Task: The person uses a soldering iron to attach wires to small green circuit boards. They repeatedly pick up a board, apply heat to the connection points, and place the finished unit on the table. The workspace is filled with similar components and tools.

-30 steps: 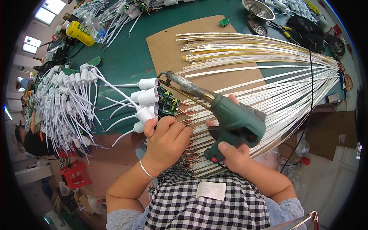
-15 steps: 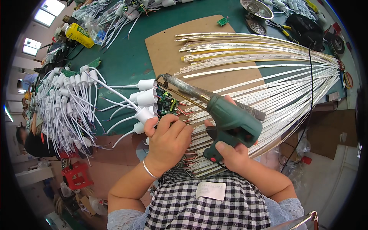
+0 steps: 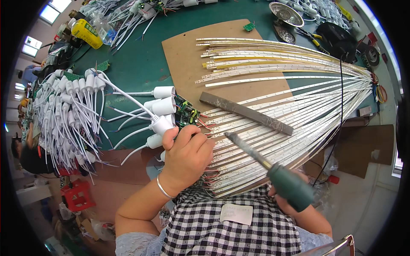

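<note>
My left hand [image 3: 188, 151] is closed, with thumb and curled fingers gripping the lower end of a white plastic end cap [image 3: 161, 124] with a cord. Exactly how its fingertips sit is hidden. Beside them are green circuit boards [image 3: 188, 114] with red and white wires, joined to a fan of white LED strips [image 3: 256, 141]. My right hand [image 3: 284, 197] is wrapped round the handle of a green soldering gun [image 3: 292, 187], partly hidden behind it. The gun's tip points up and left above the strips, touching nothing that I can see. A flat dark bar [image 3: 247, 113] lies across the strips.
White caps with cords [image 3: 79, 102] are heaped at the left. Under the strips lies a brown board [image 3: 183, 51] on the green table [image 3: 145, 55]. Behind are a metal dish [image 3: 287, 13], pliers [image 3: 314, 39] and a yellow bottle [image 3: 86, 34]. A black cord [image 3: 341, 98] hangs at right.
My right hand has drawn the soldering gun back from the circuit boards, down and to the right, uncovering the dark bar. My left hand stays nearly in place.
</note>
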The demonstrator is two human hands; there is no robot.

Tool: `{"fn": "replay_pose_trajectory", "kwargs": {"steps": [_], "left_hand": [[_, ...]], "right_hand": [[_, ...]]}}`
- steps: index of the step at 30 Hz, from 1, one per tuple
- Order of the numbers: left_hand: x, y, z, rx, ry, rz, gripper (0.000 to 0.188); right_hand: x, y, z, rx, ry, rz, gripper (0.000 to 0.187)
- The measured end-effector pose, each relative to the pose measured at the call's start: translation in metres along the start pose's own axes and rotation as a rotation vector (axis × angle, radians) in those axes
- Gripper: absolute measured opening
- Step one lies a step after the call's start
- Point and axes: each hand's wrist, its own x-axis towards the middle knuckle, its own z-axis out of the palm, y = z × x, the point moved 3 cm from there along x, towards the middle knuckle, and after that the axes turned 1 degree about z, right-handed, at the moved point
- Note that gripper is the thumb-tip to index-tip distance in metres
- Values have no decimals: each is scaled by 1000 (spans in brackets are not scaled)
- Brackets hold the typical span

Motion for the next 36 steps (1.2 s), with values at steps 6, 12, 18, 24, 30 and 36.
{"fn": "replay_pose_trajectory", "kwargs": {"steps": [6, 12, 18, 24, 30, 36], "left_hand": [[0, -1, 0, -24, -4, 5, 15], [0, -1, 0, 7, -6, 19, 15], [0, -1, 1, 4, -5, 17, 16], [1, 0, 0, 21, -8, 20, 15], [1, 0, 1, 36, -9, 15, 13], [1, 0, 1, 34, -17, 22, 14]], "right_hand": [[1, 1, 3, -893, -4, -853, 24], [4, -1, 3, -1113, -99, -1006, 48], [3, 3, -1, -1057, -145, -931, 58], [6, 15, -7, -255, -160, -315, 46], [0, -18, 10, -749, -150, -821, 39], [2, -11, 8, -529, -128, -724, 39]]}}
